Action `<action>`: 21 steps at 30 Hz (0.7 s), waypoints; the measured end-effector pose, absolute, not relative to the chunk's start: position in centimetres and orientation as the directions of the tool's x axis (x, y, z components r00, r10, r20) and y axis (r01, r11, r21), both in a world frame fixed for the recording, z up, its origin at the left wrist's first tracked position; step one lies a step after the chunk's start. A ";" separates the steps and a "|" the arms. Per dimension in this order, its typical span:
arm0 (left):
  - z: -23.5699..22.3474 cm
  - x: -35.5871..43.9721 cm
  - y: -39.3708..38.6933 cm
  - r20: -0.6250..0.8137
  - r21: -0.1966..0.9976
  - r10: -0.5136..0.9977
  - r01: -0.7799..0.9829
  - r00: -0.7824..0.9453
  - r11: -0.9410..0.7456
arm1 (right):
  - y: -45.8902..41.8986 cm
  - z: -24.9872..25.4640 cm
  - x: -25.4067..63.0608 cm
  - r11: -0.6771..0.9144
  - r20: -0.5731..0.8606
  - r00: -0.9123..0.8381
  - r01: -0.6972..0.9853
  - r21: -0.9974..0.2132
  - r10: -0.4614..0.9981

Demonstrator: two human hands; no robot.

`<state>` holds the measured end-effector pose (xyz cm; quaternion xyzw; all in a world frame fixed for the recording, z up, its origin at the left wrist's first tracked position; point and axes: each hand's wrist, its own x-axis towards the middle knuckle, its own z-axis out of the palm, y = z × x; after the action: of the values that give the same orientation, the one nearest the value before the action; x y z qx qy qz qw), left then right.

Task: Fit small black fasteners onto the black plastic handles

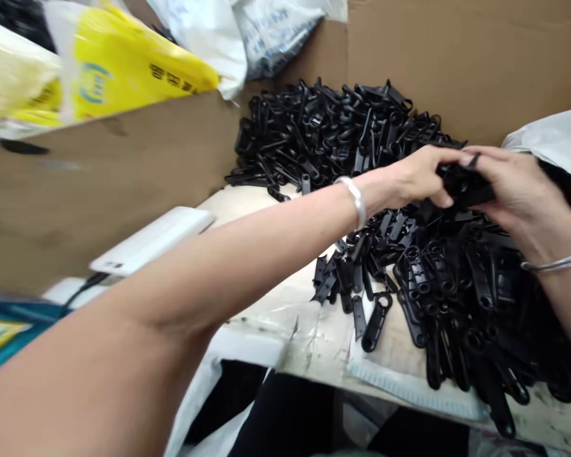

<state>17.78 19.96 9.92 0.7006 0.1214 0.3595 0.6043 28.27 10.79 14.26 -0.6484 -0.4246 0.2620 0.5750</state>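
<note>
A big heap of small black plastic parts (438, 266) with ring ends covers the worktop (271, 317), and a second heap (328, 133) lies against the cardboard wall behind. Both hands meet above the near heap. My left hand (419, 174) reaches across from the left, fingers closed on a bunch of the black parts (464, 184). My right hand (514, 190) closes on the same bunch from the right. Each wrist wears a silver bangle.
Brown cardboard walls (457, 57) stand behind and to the left. Yellow and white plastic bags (124, 57) lie over the left wall. A white flat device (152, 238) with a black cable rests at the left. A white bag (552, 136) sits at the right edge.
</note>
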 end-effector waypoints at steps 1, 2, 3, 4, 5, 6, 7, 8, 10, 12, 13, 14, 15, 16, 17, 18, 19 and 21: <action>9.2 15.8 19.2 0.340 0.938 0.580 -0.227 0.740 -0.261 | 10.9 13.7 26.8 -0.003 0.118 0.462 0.252 -0.968 0.879; 8.4 14.0 18.5 0.330 0.940 0.587 -0.196 0.739 -0.281 | 11.0 12.9 25.7 -0.033 0.086 0.416 0.271 -0.962 0.906; 7.4 12.5 17.9 0.329 0.938 0.616 -0.173 0.716 -0.299 | 11.2 12.1 24.8 -0.061 0.059 0.368 0.306 -0.950 0.928; 6.5 11.4 17.3 0.331 0.934 0.638 -0.145 0.696 -0.327 | 11.3 11.3 24.2 -0.085 0.036 0.317 0.358 -0.930 0.948; 5.5 10.5 16.9 0.334 0.927 0.659 -0.106 0.674 -0.361 | 11.4 10.5 23.9 -0.098 0.023 0.270 0.425 -0.900 0.963; 4.7 9.9 16.5 0.317 0.911 0.668 -0.020 0.673 -0.412 | 11.5 9.7 23.7 -0.098 0.017 0.218 0.502 -0.859 0.976; 4.0 9.5 16.3 0.287 0.882 0.692 0.100 0.662 -0.460 | 11.5 9.1 23.7 -0.078 0.026 0.168 0.585 -0.807 0.986; 3.5 9.2 16.1 0.230 0.833 0.698 0.234 0.678 -0.502 | 11.6 8.5 23.8 -0.043 0.051 0.120 0.666 -0.745 0.991; 3.0 8.6 15.9 0.179 0.794 0.706 0.324 0.685 -0.515 | 11.7 7.9 24.1 0.012 0.042 0.018 0.782 -0.624 0.999; 3.2 7.9 15.5 0.139 0.773 0.712 0.374 0.689 -0.513 | 11.7 7.7 24.3 0.053 0.010 -0.056 0.862 -0.504 0.998; 3.4 7.4 15.3 0.123 0.755 0.710 0.398 0.694 -0.520 | 11.6 7.6 24.4 0.071 -0.002 -0.080 0.895 -0.441 0.997; 3.6 6.9 15.0 0.108 0.729 0.703 0.425 0.703 -0.536 | 11.5 7.6 24.4 0.088 -0.004 -0.097 0.923 -0.375 0.995; 3.9 6.3 14.8 0.096 0.695 0.694 0.451 0.714 -0.560 | 11.3 7.6 24.5 0.106 0.007 -0.109 0.945 -0.309 0.994; 4.1 5.7 14.6 0.090 0.654 0.684 0.475 0.724 -0.589 | 11.1 7.6 24.4 0.125 0.027 -0.122 0.961 -0.248 0.992; 4.4 5.0 14.4 0.090 0.612 0.677 0.496 0.730 -0.616 | 10.8 7.5 24.4 0.147 0.060 -0.138 0.969 -0.196 0.989; 4.5 4.3 14.3 0.101 0.574 0.677 0.513 0.729 -0.639 | 10.4 7.5 24.4 0.172 0.099 -0.158 0.972 -0.160 0.983; 4.7 3.4 14.2 0.123 0.545 0.680 0.523 0.723 -0.655 | 9.8 7.5 24.3 0.196 0.141 -0.177 0.971 -0.139 0.974; 4.9 1.1 13.9 0.174 0.499 0.687 0.538 0.705 -0.679 | 8.0 7.8 24.4 0.234 0.210 -0.204 0.963 -0.131 0.956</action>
<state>1.08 13.94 4.87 0.8990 0.3408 0.1768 0.2105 24.43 7.98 7.77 -0.6187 -0.7756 -0.0143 0.1241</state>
